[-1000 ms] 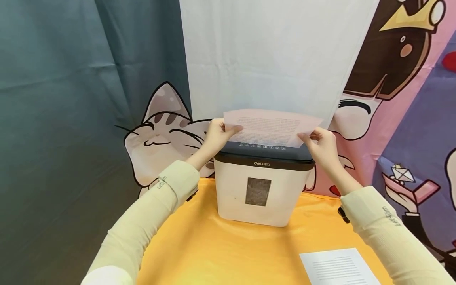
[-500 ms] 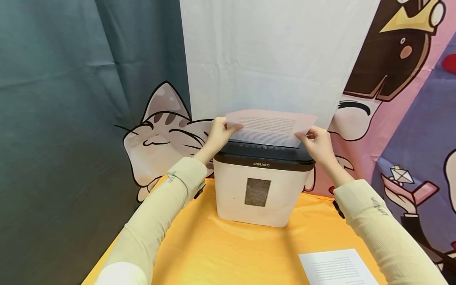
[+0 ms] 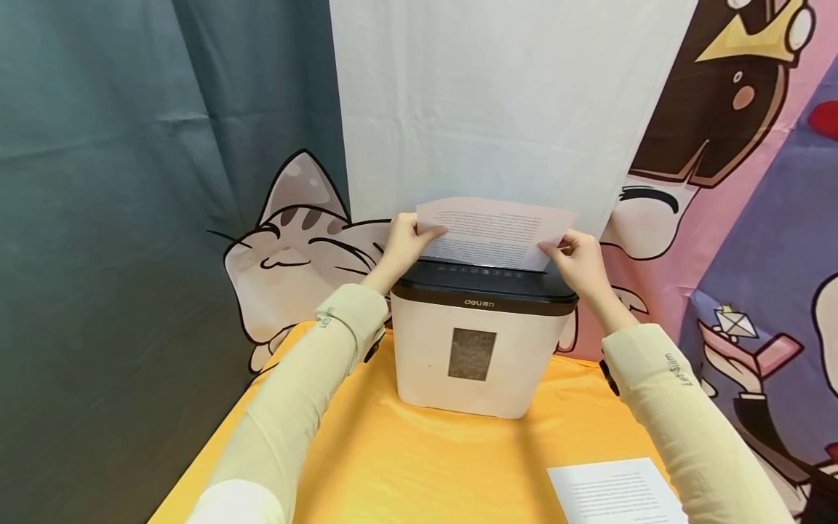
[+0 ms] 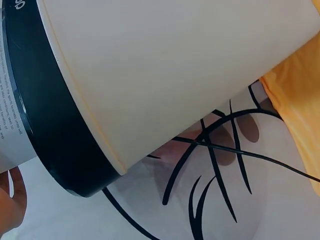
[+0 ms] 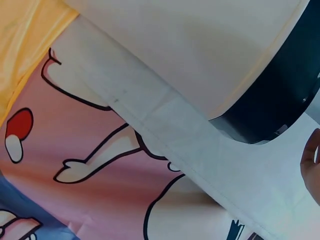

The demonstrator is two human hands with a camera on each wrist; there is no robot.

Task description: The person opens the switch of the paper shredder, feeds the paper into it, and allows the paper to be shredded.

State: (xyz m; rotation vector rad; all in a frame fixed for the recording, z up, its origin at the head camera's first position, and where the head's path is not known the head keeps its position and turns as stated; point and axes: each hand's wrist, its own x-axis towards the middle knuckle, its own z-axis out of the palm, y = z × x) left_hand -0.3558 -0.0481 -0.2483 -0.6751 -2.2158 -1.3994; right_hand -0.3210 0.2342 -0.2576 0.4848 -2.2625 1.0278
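A printed sheet of paper (image 3: 487, 229) stands upright above the black top of a white paper shredder (image 3: 419, 349), its lower edge at the slot. Whether that edge has gone into the slot I cannot tell. My left hand (image 3: 404, 241) pinches the sheet's left side between thumb and fingers. On the opposite side my right hand (image 3: 579, 260) pinches the sheet the same way. In the left wrist view the left hand (image 4: 14, 202) shows only at the edge, beside the paper (image 4: 15, 125). The right wrist view catches just part of the right hand (image 5: 312, 167).
Another printed sheet (image 3: 612, 491) lies on the yellow tablecloth (image 3: 419, 466) at the front right. A dark cable (image 4: 250, 152) runs behind the shredder. Cartoon-printed curtains hang close behind the table.
Both hands have drawn slightly closer together, the right moving left. The sheet's lower edge has shifted back from the icons to the slot line. The shredder stays in place.
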